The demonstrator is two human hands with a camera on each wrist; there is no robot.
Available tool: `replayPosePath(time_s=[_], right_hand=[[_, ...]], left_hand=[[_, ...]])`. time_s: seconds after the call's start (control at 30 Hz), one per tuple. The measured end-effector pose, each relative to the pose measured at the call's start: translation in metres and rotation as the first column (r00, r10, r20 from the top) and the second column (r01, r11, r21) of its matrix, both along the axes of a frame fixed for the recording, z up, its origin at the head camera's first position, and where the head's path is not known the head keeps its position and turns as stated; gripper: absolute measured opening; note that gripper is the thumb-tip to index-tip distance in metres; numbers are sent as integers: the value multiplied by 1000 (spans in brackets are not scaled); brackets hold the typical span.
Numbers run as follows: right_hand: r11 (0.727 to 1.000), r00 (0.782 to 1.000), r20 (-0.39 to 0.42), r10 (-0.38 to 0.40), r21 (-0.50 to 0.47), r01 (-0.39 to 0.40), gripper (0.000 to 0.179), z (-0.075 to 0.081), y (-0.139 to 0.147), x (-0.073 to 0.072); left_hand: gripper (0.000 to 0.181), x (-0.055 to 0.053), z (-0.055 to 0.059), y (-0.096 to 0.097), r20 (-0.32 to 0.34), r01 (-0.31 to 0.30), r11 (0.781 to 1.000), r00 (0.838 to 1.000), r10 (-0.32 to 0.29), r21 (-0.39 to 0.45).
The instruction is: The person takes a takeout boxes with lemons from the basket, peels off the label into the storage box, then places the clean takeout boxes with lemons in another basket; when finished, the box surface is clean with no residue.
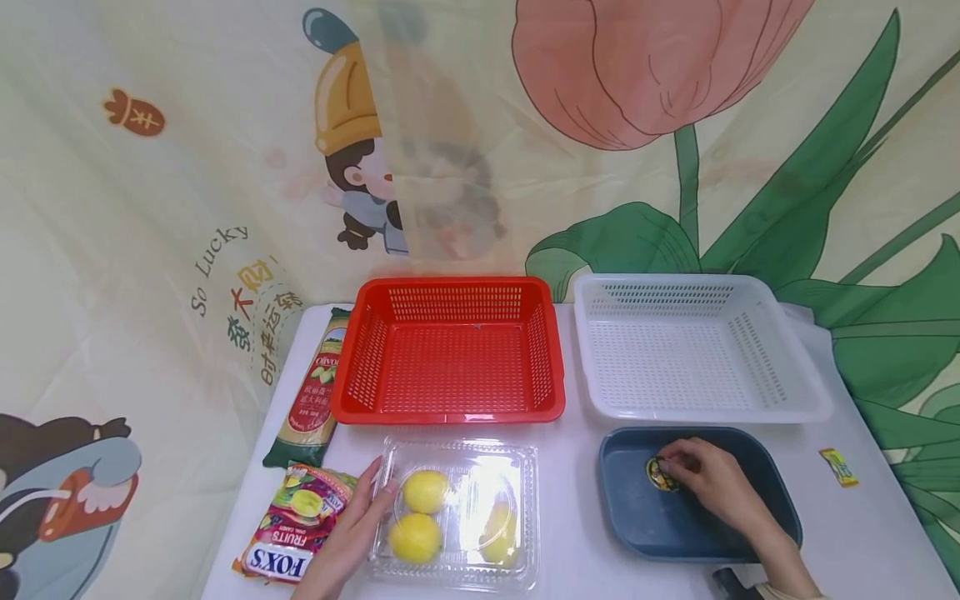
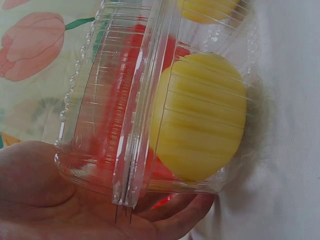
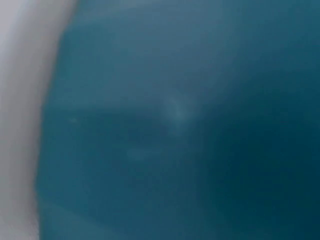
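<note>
A clear plastic clamshell box (image 1: 457, 575) with yellow lemons (image 1: 426, 491) inside lies at the front middle. My left hand (image 1: 352, 525) rests against its left side, fingers fairly straight; the left wrist view has one lemon (image 2: 200, 117) large behind the ribbed plastic, with the hand (image 2: 100, 210) along the box's edge. Inside a dark blue tray (image 1: 630, 529), my right hand (image 1: 708, 479) pinches a small round black-and-gold packet (image 1: 662, 477) near the tray's floor. Only the blurred blue tray (image 3: 125, 150) fills the right wrist view; the hand is out of sight there.
Behind stand a red basket (image 1: 450, 419) and a white basket (image 1: 705, 412). At left lie a green-and-red pasta bag (image 1: 311, 400) and a FOX'S candy bag (image 1: 296, 525). A small yellow-green wrapped candy (image 1: 838, 467) lies right of the tray. A printed curtain (image 1: 465, 167) hangs behind.
</note>
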State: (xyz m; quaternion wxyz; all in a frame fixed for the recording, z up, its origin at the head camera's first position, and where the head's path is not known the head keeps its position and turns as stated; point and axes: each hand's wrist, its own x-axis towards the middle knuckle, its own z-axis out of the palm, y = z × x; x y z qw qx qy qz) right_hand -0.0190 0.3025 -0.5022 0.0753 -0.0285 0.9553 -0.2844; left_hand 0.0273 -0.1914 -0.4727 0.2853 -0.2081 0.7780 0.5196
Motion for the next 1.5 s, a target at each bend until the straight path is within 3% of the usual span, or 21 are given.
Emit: replayPosePath(time_s=[0.67,0.87,1.1,1.5], right_hand=[[998,999,-19,-29,51,30,17,-3,-5,1],[996,999,-36,-39,79,42,23,-3,-5,1],[995,998,-39,-53,78,56,27,-4,-5,1],[996,999,-32,-39,82,41,29,5,-6,4]], left_hand=[[114,-1,2,-1,-5,0,1000,1000,0,7],[113,-1,1,-1,-8,0,1000,1000,0,5],[99,-1,-1,-1,-12,-8,1000,1000,8,6],[106,-2,-4,0,0,-20,1000,1000,20,-1]])
